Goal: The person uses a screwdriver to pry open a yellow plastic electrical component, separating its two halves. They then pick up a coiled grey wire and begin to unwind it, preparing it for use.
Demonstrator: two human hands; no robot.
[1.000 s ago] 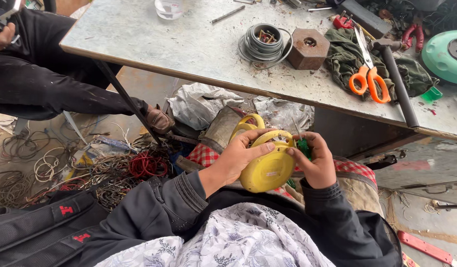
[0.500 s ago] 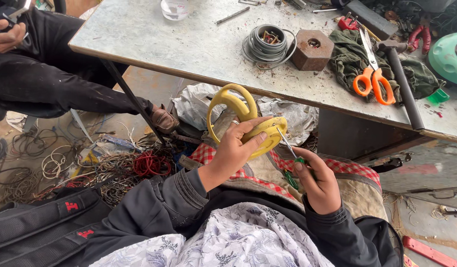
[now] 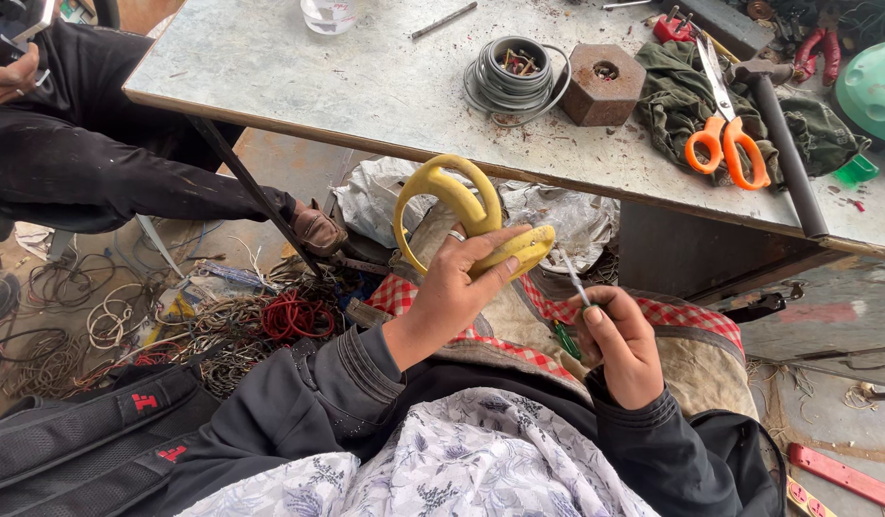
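Note:
My left hand [image 3: 457,287] grips a yellow plastic part [image 3: 462,206] with a ring-shaped handle, held edge-on above my lap. My right hand [image 3: 617,340] holds a green-handled screwdriver [image 3: 574,287], its thin metal shaft pointing up toward the yellow part, the tip just short of it. Both hands are over a red checked cloth [image 3: 557,311] on my knees, below the front edge of a metal table [image 3: 366,86].
On the table lie a coil of grey wire [image 3: 511,75], a rusty hexagonal block [image 3: 603,84], orange scissors [image 3: 725,144], a hammer [image 3: 782,144], a green cloth and a glass. Another person's leg [image 3: 126,177] stretches in from the left. Tangled wires [image 3: 174,325] cover the floor.
The yellow part rose from my lap and turned edge-on in my left hand. My right hand left it and drew back with the screwdriver.

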